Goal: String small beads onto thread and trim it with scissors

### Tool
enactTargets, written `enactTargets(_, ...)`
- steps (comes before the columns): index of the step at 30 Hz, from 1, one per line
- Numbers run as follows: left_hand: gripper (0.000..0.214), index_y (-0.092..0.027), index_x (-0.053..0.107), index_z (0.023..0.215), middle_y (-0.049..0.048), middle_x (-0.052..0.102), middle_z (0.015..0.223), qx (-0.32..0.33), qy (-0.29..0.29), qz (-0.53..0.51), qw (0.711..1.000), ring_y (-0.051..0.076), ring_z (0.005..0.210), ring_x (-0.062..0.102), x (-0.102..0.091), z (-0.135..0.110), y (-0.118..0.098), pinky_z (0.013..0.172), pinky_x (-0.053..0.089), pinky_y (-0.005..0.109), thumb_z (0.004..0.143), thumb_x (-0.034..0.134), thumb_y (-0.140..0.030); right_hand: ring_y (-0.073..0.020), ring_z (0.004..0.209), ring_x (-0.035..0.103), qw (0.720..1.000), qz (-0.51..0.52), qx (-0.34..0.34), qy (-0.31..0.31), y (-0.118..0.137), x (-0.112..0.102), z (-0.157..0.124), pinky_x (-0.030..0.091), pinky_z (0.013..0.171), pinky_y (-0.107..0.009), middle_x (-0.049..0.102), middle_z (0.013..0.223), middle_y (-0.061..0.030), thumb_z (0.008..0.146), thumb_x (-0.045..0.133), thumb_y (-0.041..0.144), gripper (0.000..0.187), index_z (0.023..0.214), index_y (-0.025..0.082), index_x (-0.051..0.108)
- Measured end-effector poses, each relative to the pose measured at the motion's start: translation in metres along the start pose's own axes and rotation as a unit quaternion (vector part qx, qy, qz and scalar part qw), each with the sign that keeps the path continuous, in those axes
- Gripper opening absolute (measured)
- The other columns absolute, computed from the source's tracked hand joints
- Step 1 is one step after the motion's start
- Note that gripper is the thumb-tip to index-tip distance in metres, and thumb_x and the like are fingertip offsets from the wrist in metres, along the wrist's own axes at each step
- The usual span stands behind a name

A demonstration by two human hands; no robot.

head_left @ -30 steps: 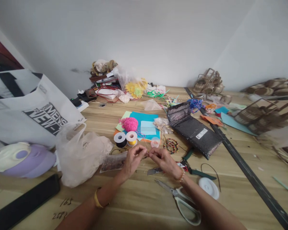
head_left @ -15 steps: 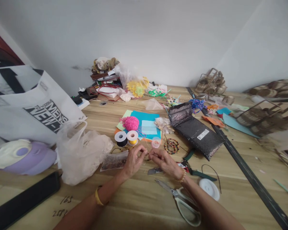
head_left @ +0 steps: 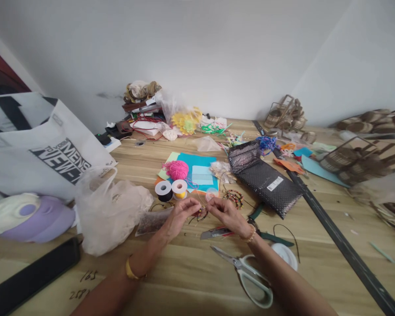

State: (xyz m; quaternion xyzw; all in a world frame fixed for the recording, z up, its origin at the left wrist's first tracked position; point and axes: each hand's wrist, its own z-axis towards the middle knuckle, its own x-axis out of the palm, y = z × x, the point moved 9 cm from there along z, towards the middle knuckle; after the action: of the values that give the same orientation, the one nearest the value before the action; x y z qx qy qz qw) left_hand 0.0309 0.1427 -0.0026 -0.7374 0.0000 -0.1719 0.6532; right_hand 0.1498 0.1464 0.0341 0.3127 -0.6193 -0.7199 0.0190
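Observation:
My left hand (head_left: 183, 214) pinches thumb and finger together at the end of a thin cord, too fine to make out fully. Facing it, my right hand (head_left: 228, 215) holds the cord in a similar pinch, a small gap between the two. A small string of dark and coloured beads (head_left: 202, 214) shows just below the fingertips; whether it hangs or lies on the table I cannot tell. Close by are a small round clear tub (head_left: 212, 194), a coiled bead bracelet (head_left: 234, 199), a black cord spool (head_left: 163, 191) and a yellow cord spool (head_left: 179, 188).
Scissors (head_left: 242, 267), a utility knife (head_left: 213, 233), dark green-handled pliers (head_left: 273, 238) and a white spool (head_left: 285, 257) lie nearby. Pink yarn (head_left: 177, 169) rests on coloured sheets. A black bubble mailer (head_left: 270, 186) lies right; a plastic bag (head_left: 108, 215) stands left.
My hands have moved slightly apart and up, still pinching. The beaded string now shows more clearly below them. The whole view has shifted a little.

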Motion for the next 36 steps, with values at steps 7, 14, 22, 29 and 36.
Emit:
enactTargets(7, 0.022, -0.014, 0.061, 0.072, 0.0023, 0.064, 0.069, 0.002, 0.028, 0.037, 0.999, 0.012, 0.064, 0.057, 0.007, -0.001, -0.009, 0.066, 0.045, 0.024, 0.074, 0.067, -0.035, -0.0093, 0.054, 0.034, 0.998, -0.046, -0.032, -0.030, 0.010, -0.006, -0.001, 0.026, 0.050, -0.022, 0.044, 0.058, 0.0029, 0.089, 0.048, 0.037, 0.032, 0.069, 0.014, 0.059)
enactTargets(14, 0.019, -0.015, 0.060, 0.067, 0.0005, 0.060, 0.063, 0.038, 0.023, 0.196, 0.980, 0.011, 0.057, 0.050, 0.012, -0.006, -0.027, 0.055, 0.039, 0.022, 0.075, 0.062, -0.032, -0.0098, 0.054, 0.038, 0.995, -0.078, -0.046, -0.044, 0.017, -0.004, -0.006, 0.028, 0.048, -0.022, 0.047, 0.060, 0.0020, 0.090, 0.048, 0.036, 0.027, 0.072, 0.016, 0.055)
enactTargets(22, 0.012, -0.016, 0.062, 0.067, 0.0020, 0.065, 0.065, 0.115, -0.020, 0.368, 0.923, 0.015, 0.061, 0.056, 0.011, -0.009, -0.038, 0.057, 0.041, 0.023, 0.076, 0.059, -0.023, -0.0106, 0.057, 0.044, 0.991, -0.114, -0.051, -0.043, 0.020, -0.001, -0.010, 0.032, 0.051, -0.021, 0.050, 0.064, 0.0012, 0.090, 0.047, 0.032, 0.023, 0.073, 0.017, 0.052)
enactTargets(29, 0.010, -0.020, 0.063, 0.069, 0.0019, 0.066, 0.066, 0.129, -0.014, 0.453, 0.882, 0.017, 0.063, 0.058, 0.015, -0.011, -0.038, 0.062, 0.041, 0.026, 0.077, 0.057, -0.020, -0.0119, 0.059, 0.048, 0.987, -0.131, -0.071, -0.055, 0.025, 0.000, -0.011, 0.035, 0.055, -0.023, 0.055, 0.066, 0.0001, 0.091, 0.047, 0.030, 0.022, 0.075, 0.017, 0.054)
enactTargets(36, 0.011, -0.020, 0.063, 0.072, 0.0035, 0.064, 0.069, 0.151, 0.018, 0.476, 0.866, 0.019, 0.067, 0.058, 0.024, -0.019, -0.044, 0.065, 0.040, 0.027, 0.077, 0.054, -0.017, -0.0147, 0.066, 0.053, 0.986, -0.117, -0.115, -0.043, 0.033, 0.006, -0.011, 0.041, 0.062, -0.026, 0.059, 0.073, -0.0028, 0.092, 0.047, 0.030, 0.020, 0.080, 0.018, 0.058)
